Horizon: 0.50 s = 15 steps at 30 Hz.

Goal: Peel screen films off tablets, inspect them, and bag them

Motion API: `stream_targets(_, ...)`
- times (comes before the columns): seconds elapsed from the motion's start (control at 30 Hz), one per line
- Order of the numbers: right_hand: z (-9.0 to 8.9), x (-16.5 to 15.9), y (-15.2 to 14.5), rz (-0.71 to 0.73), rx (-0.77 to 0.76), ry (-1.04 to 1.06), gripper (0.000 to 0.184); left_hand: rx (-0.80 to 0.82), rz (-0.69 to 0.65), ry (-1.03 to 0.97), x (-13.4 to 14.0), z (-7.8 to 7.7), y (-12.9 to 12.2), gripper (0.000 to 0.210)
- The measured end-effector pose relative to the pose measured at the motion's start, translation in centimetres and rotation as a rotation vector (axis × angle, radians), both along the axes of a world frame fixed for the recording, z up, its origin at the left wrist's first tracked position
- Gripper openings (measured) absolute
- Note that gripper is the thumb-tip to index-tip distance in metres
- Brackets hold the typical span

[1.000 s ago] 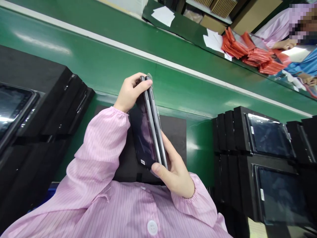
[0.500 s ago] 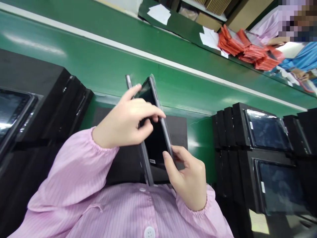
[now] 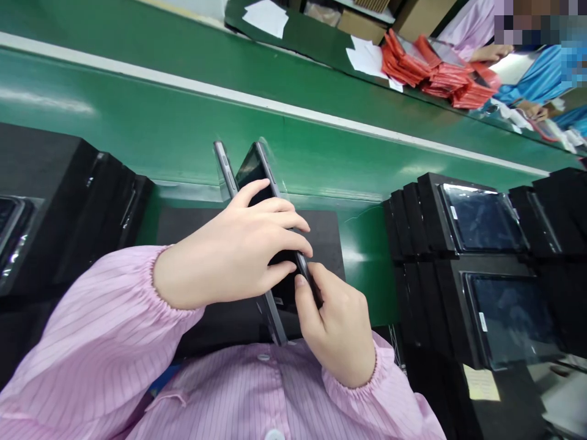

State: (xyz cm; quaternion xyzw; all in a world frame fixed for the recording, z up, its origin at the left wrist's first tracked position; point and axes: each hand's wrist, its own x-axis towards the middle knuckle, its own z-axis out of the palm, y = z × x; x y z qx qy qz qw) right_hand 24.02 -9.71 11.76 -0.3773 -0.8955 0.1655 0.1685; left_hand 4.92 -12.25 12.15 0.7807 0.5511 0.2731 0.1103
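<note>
Two dark tablets stand on edge, leaning close to each other, low in front of my chest. The right tablet (image 3: 252,166) shows its black screen, with clear film sticking out past its upper edge. Of the left tablet (image 3: 224,168) mostly a grey side edge shows. My left hand (image 3: 233,250) lies across both, its fingers apart and reaching over the right tablet's side edge. Its thumb is near the screen. My right hand (image 3: 337,324) pinches the lower side edge of the right tablet, thumb on the screen side. My left hand hides the middle of both tablets.
Black foam blocks (image 3: 431,214) holding filmed tablets (image 3: 483,217) are stacked at right. More black blocks (image 3: 59,177) stand at left. Beneath the tablets lies a dark slab (image 3: 325,235). Across the green bench (image 3: 192,116) are red packets (image 3: 408,61) and a co-worker's hand (image 3: 493,54).
My left hand has spread its fingers and slid lower over the right tablet's edge. My right hand keeps its pinch. The view has shifted slightly.
</note>
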Motion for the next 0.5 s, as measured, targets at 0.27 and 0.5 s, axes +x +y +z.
stream_targets(0.27, 0.2, -0.4, -0.6, -0.048, -0.009, 0.02, 0.025, -0.007, -0.04, -0.032, -0.1, -0.1, 0.2, 0.013)
stream_targets(0.5, 0.4, -0.5, -1.3, -0.037, -0.056, 0.017, 0.025, -0.016, -0.045, -0.052, -0.9, -0.2, -0.5, 0.015)
